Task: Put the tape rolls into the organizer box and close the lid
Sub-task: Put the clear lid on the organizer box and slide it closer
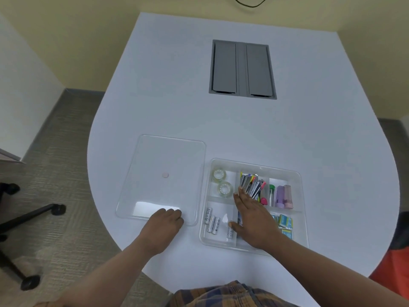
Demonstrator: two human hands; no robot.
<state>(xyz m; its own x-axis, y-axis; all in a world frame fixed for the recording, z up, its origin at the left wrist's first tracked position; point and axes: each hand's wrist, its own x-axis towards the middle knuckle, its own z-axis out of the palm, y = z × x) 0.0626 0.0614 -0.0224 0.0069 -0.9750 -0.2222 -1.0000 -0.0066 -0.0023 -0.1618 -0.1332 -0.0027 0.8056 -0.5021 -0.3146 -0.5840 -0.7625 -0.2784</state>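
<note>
Two clear tape rolls lie in the far left compartment of the clear organizer box. The clear lid lies flat on the table to the left of the box. My left hand rests on the lid's near edge with its fingers curled over the rim. My right hand is spread flat over the middle of the box, fingers apart, holding nothing, its fingertips close to the nearer tape roll.
The box also holds batteries, clips and pens, small tubes and blue packets. A grey hatch is set in the white table farther back. An office chair base stands on the floor at left.
</note>
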